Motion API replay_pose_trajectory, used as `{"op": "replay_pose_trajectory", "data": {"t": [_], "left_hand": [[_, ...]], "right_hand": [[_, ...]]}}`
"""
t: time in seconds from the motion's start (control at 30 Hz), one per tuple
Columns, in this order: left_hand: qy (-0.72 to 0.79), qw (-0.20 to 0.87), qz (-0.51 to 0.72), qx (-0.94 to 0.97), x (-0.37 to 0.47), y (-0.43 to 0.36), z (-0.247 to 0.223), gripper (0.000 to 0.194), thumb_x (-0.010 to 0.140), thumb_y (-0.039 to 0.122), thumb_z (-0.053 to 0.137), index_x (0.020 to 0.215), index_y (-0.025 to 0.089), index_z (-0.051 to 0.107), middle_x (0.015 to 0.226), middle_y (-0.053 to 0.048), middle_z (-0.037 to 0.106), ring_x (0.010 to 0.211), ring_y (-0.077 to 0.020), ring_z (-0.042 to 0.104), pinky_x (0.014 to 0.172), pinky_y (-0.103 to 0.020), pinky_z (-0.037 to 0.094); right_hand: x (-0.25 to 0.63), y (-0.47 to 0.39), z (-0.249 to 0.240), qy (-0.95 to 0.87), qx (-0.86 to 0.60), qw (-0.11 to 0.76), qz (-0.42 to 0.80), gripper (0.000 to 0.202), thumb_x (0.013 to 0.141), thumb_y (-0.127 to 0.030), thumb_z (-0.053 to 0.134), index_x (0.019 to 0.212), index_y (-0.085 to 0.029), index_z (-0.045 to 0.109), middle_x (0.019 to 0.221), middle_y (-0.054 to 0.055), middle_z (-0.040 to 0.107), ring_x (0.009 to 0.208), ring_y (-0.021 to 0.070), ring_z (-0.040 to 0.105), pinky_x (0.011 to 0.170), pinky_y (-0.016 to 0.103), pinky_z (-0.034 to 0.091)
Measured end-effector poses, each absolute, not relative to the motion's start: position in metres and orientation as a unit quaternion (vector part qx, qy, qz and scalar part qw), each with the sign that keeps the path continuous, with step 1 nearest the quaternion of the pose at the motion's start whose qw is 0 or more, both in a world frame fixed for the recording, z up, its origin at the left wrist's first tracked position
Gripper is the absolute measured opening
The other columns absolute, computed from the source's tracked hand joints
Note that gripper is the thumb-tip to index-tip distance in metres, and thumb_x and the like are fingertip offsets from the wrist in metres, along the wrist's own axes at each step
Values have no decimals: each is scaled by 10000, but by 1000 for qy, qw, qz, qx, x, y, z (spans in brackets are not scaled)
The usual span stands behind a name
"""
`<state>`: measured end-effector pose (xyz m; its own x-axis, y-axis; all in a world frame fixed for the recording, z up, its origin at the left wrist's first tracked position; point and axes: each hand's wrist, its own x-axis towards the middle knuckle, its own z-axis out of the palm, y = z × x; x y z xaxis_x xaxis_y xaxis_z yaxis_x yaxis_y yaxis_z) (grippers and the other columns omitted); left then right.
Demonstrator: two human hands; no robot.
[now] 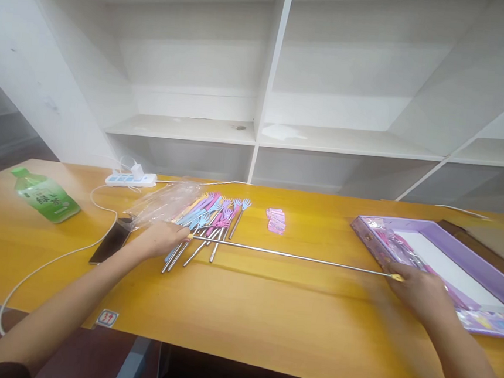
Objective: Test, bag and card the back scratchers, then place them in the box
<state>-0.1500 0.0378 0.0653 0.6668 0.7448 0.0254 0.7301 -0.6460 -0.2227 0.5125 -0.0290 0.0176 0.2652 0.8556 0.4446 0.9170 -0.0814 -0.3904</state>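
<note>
Between my two hands stretches a telescopic back scratcher (290, 255), its thin metal rod drawn out long and nearly level above the table. My left hand (166, 240) is closed on its yellow left end. Around the yellow right end, my right hand (419, 291) is closed too; the fingers cover most of both ends. Just beyond my left hand lies a pile of back scratchers (214, 212) with pink, blue, purple and yellow hand-shaped heads and short metal rods. Small pink cards (275, 220) lie stacked to the right of the pile.
A purple box (475, 261) with packed pink and purple items stands on the right, beside brown cardboard (489, 245). To the left are a green bottle (46, 196), a power strip (131, 179), a phone (112, 241) and clear plastic bags (162, 202). White shelves rise behind the table.
</note>
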Motion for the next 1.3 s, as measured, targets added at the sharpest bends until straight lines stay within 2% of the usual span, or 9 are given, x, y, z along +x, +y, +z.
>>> {"op": "replay_pose_trajectory", "data": {"t": [0.1, 0.23, 0.37, 0.57, 0.8, 1.1, 1.3], "left_hand": [[-412, 87, 60, -905, -104, 38, 68, 263, 1097, 372, 467, 1012, 205, 651, 772, -72, 724, 694, -227, 694, 643, -277, 434], [-408, 45, 83, -908, -25, 42, 64, 378, 1122, 427, 361, 1135, 189, 654, 799, -109, 758, 706, -264, 728, 664, -307, 472], [-394, 36, 90, -914, 6, 47, 56, 441, 1134, 434, 300, 1138, 170, 652, 805, -133, 768, 708, -281, 744, 651, -317, 481], [-389, 28, 94, -916, 2, 48, 51, 450, 1133, 462, 293, 1125, 171, 636, 826, -128, 774, 731, -266, 750, 689, -318, 499], [-369, 49, 28, -928, 4, 47, 35, 393, 1125, 438, 356, 999, 176, 620, 759, -100, 736, 661, -224, 705, 635, -287, 456], [-372, 28, 12, -928, -3, 40, 17, 412, 1135, 433, 328, 1018, 164, 618, 862, -126, 746, 738, -234, 720, 668, -299, 468], [-382, 28, -8, -924, -2, 34, 13, 411, 1134, 428, 333, 1005, 170, 625, 886, -113, 747, 765, -225, 725, 673, -292, 478]], "right_hand": [[442, -13, 44, -666, -723, 181, -25, 195, 713, -86, 578, 588, -231, 613, 662, 116, 705, 562, 190, 583, 599, 333, 372], [314, 18, 38, -711, -686, 153, -14, 208, 787, -58, 546, 788, -205, 693, 826, 89, 754, 747, 202, 647, 651, 287, 342], [245, 38, 16, -729, -674, 121, 10, 239, 864, -51, 520, 864, -184, 718, 880, 98, 756, 725, 187, 620, 615, 301, 266], [235, 26, 12, -749, -654, 94, 40, 264, 925, -67, 489, 945, -171, 731, 920, 114, 752, 760, 193, 621, 622, 311, 257], [237, 22, 4, -751, -652, 89, 57, 266, 931, -82, 496, 968, -182, 739, 967, 111, 771, 796, 205, 642, 643, 302, 307], [238, 22, -10, -757, -637, 116, 84, 216, 930, -107, 533, 950, -186, 733, 958, 106, 764, 813, 209, 651, 659, 296, 308], [242, 19, -15, -754, -623, 171, 118, 144, 904, -140, 559, 870, -197, 686, 915, 81, 741, 793, 198, 628, 663, 280, 314]]}}
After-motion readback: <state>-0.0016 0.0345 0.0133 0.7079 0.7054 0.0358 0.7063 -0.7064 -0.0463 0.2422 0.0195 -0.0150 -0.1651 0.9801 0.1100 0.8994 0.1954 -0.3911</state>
